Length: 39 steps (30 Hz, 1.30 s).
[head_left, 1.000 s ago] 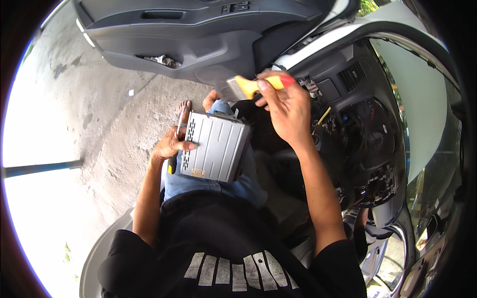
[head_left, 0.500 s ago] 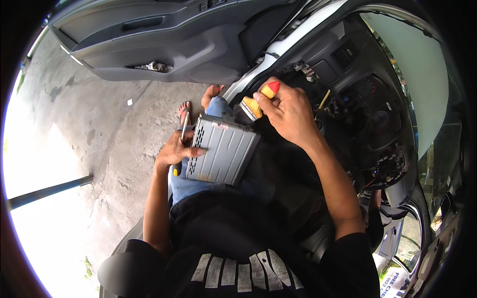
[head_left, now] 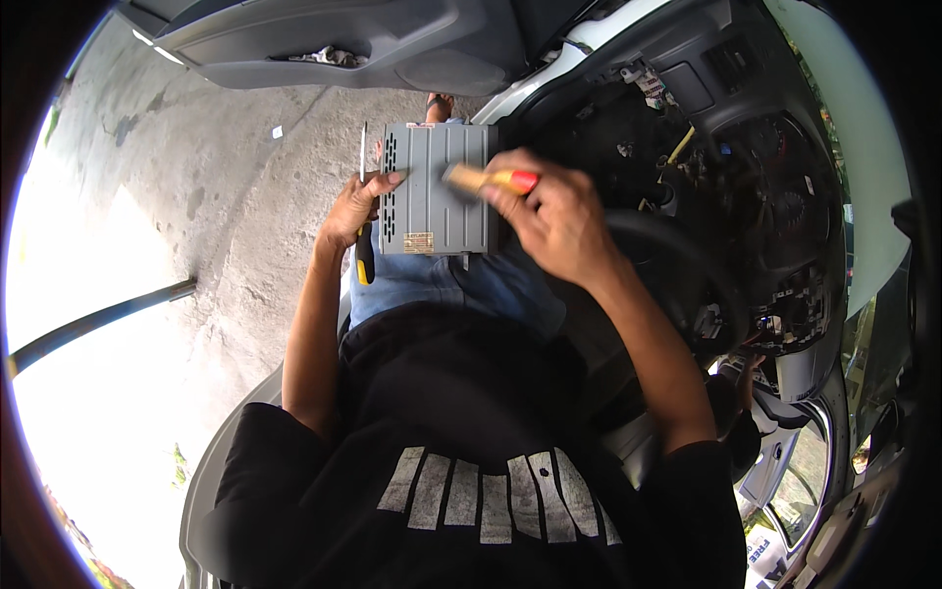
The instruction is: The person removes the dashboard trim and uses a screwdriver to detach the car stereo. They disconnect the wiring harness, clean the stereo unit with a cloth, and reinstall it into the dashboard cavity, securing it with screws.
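Over my lap, my left hand (head_left: 351, 210) grips a grey metal car stereo unit (head_left: 424, 201) by its slotted left edge, thumb on top. The same hand also holds a screwdriver (head_left: 366, 263) with a black and yellow handle, its shaft pointing away from me beside the unit. My right hand (head_left: 556, 221) is closed around a paintbrush (head_left: 498, 181) with a yellow, red-tipped handle. The brush's bristle end, blurred by motion, is over the unit's ribbed top; whether it touches cannot be made out. Underneath, the left fingers are partly hidden.
An open car door (head_left: 324, 39) stands beyond the unit, over a concrete floor (head_left: 245, 196). To the right are the steering wheel (head_left: 721, 265) and a dashboard (head_left: 731, 88) with exposed wiring. Another person's arm (head_left: 748, 383) shows at the lower right.
The stereo unit has moved away from me and been turned straighter. The brush has come left and now overlaps the unit's top. My view has shifted slightly.
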Motion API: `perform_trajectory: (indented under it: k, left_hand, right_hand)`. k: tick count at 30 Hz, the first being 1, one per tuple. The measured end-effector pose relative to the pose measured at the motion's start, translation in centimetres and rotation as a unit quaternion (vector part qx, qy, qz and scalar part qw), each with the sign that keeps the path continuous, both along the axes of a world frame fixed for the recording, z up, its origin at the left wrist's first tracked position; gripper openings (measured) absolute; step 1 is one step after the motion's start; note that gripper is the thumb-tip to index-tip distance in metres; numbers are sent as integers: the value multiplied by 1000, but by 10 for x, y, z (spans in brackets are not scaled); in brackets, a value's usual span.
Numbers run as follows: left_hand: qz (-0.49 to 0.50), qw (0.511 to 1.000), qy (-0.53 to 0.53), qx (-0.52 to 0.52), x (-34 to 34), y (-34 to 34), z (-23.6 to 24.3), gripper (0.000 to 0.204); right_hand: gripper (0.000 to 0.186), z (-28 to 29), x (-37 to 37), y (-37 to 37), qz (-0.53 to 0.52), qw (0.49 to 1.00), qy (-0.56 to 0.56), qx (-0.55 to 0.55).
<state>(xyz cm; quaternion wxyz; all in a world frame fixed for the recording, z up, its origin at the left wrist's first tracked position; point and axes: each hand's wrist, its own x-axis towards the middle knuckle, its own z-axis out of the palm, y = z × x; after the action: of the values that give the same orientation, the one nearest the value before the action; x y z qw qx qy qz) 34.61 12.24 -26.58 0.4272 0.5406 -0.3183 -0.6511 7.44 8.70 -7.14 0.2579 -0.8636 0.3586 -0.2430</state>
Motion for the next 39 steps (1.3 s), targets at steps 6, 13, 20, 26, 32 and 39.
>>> perform_trajectory:
  k: [6, 13, 20, 26, 32, 39]
  left_hand:
    - [5, 1000, 18, 0, 2, 0, -3, 65]
    - [89, 988, 122, -3, 19, 5, -20, 66]
    - [234, 945, 206, -95, 87, 33, -23, 72]
    - [397, 877, 191, -193, 150, 82, -15, 73]
    - [477, 822, 204, -235, 182, 111, -25, 69]
    - [551, 785, 173, -224, 175, 113, -34, 69]
  right_hand:
    - [17, 1, 6, 41, 58, 997, -33, 27]
    - [19, 9, -13, 60, -38, 915, -187, 356]
    - [18, 19, -4, 44, -144, 989, 18, 26]
    - [19, 2, 35, 58, 85, 954, 76, 276]
    - [23, 39, 24, 43, 108, 917, 385, -9]
    - [28, -3, 56, 46, 26, 813, -284, 508]
